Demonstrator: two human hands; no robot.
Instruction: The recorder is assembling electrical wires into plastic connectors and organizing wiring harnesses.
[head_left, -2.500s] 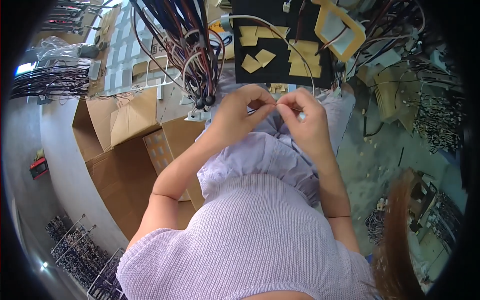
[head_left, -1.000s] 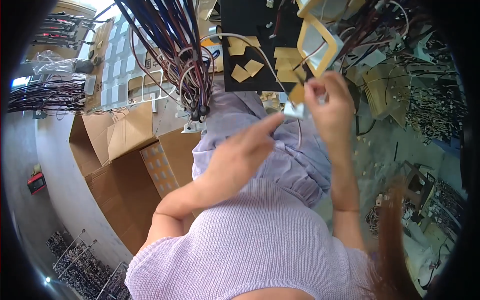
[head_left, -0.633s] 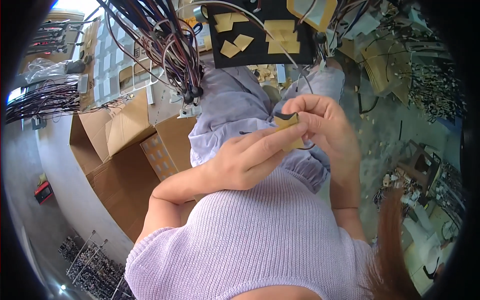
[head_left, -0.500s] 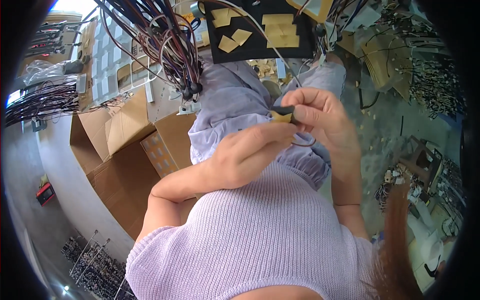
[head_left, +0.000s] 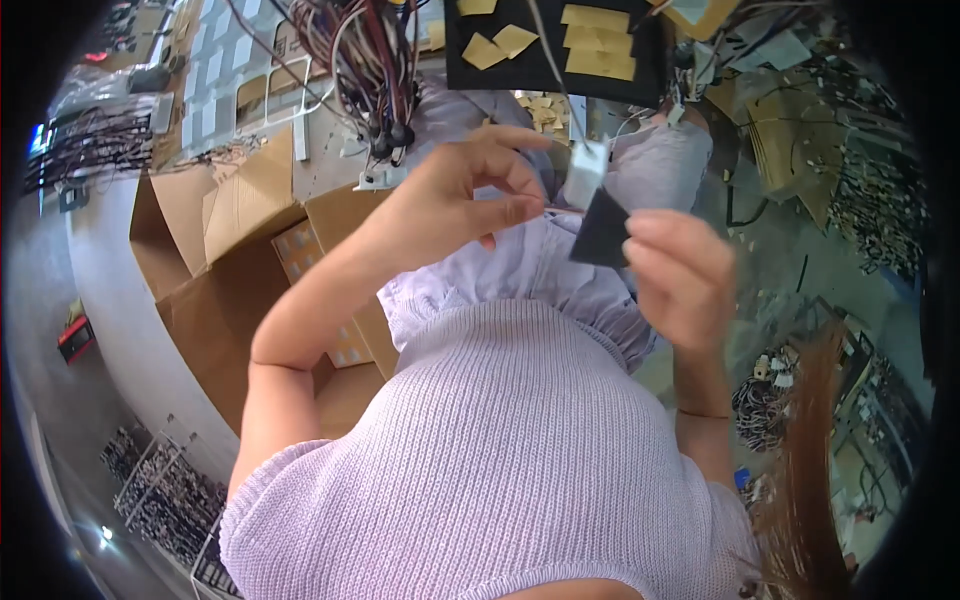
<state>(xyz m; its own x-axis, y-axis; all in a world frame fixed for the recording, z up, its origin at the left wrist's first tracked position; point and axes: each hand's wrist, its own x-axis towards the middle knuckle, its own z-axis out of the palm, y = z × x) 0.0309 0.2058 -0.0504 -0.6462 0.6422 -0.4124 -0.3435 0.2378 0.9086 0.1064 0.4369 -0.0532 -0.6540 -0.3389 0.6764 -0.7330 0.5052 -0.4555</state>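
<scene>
In my right hand, thumb and fingers pinch a small flat black square piece by its right edge. A white plastic connector on a cable from above sits just beyond the black piece; whether the two touch I cannot tell. My left hand, to the left, has its thumb and a finger closed on a thin wire leading toward the connector. The upper fingers of that hand reach out, a little blurred.
A black board with several yellow paper pieces lies ahead. Bundled dark cables hang at the upper left, beside a sheet with pale rectangles. An open cardboard box stands left; more wire bundles lie at right.
My hands have moved apart, the left one up and to the left, the right one slightly down. The yellow side of the small piece no longer shows; its black face and the white connector now do.
</scene>
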